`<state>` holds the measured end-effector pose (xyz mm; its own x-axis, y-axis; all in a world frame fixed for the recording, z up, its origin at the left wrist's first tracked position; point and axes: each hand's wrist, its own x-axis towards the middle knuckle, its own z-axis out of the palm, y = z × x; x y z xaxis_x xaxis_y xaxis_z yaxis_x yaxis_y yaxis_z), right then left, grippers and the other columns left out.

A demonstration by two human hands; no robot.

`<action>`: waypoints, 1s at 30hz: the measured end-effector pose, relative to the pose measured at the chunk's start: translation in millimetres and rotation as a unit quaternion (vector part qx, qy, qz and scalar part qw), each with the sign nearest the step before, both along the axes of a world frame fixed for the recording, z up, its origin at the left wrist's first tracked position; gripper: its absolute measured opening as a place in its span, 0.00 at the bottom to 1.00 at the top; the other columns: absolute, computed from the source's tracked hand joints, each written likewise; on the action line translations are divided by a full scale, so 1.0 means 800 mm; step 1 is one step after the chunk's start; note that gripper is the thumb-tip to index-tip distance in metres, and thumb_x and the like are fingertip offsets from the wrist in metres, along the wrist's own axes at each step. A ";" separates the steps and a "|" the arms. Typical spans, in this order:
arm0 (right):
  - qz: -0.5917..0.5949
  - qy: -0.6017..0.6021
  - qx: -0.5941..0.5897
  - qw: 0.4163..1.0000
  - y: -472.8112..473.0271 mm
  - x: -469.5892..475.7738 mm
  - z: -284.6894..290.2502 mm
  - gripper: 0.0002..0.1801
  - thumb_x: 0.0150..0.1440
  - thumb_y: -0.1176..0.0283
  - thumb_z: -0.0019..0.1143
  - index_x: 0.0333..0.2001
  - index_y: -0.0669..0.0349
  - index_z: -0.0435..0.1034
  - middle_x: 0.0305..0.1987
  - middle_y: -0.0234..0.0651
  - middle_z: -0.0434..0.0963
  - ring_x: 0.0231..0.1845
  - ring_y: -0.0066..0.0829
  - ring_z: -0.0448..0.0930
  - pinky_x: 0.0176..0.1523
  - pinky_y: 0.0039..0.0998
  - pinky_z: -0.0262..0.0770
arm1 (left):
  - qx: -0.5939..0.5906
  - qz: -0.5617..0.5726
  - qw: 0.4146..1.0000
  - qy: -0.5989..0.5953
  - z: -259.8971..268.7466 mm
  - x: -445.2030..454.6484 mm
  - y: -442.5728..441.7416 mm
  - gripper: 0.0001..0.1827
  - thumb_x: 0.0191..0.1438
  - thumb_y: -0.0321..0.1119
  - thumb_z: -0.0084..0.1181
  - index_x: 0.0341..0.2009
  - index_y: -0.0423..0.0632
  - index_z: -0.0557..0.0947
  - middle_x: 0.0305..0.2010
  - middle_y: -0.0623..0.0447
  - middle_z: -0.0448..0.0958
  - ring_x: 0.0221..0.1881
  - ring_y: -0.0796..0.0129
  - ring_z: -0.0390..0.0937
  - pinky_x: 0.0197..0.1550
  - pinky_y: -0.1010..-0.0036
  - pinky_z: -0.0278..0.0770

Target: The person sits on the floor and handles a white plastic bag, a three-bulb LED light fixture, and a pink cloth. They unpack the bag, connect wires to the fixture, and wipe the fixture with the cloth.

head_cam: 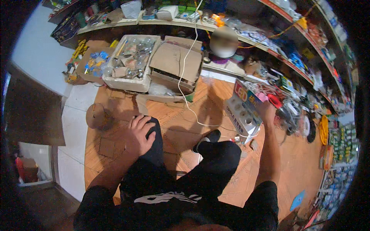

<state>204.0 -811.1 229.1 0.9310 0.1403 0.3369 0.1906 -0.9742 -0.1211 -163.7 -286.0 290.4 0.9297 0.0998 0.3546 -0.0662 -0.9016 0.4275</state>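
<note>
My left hand (142, 134) rests on my left knee, fingers spread, holding nothing. My right hand (267, 111) is at the right side of a printed cardboard LED display box (245, 109), which stands tilted on the floor; the fingers are partly hidden, so its grip cannot be told. Several round openings or bulbs show in the box's white front. A white cable (185, 66) hangs from above, runs along the floor and ends near the box's foot. Small bits lie beside that foot. A red roll-like thing (274, 101) is just beyond my right hand.
A foam box (127, 83) of glass bulbs stands ahead, between an open carton (82, 69) of blue and yellow items and a brown cardboard box (176, 60). Loaded shelves (173, 22) curve behind. Coiled cables and bagged goods lie at right. A round brown object (96, 115) stands at left.
</note>
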 end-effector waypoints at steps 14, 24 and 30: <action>0.089 -0.181 0.080 0.976 0.104 -0.188 0.453 0.10 0.57 0.66 0.57 0.31 0.63 0.71 0.23 0.39 0.73 0.27 0.27 0.73 0.33 0.30 0.69 | -0.002 0.027 0.999 0.021 0.002 -0.040 0.021 0.17 0.51 0.39 0.59 0.46 0.49 0.81 0.60 0.50 0.71 0.65 0.52 0.61 0.70 0.51 0.50; 0.226 -0.173 0.306 0.908 0.321 -0.135 0.433 0.08 0.56 0.69 0.60 0.31 0.64 0.74 0.26 0.34 0.77 0.28 0.21 0.72 0.35 0.29 0.71 | -0.010 0.025 1.000 -0.007 -0.004 -0.046 0.026 0.17 0.51 0.40 0.59 0.45 0.50 0.82 0.60 0.49 0.71 0.66 0.51 0.60 0.70 0.51 0.50; 0.313 -0.090 0.302 0.896 0.491 -0.097 0.363 0.11 0.54 0.64 0.60 0.34 0.61 0.75 0.29 0.48 0.78 0.32 0.47 0.80 0.37 0.41 0.73 | -0.025 0.029 0.999 -0.021 0.005 -0.051 0.034 0.16 0.51 0.40 0.59 0.44 0.49 0.82 0.58 0.49 0.73 0.65 0.53 0.62 0.70 0.50 0.50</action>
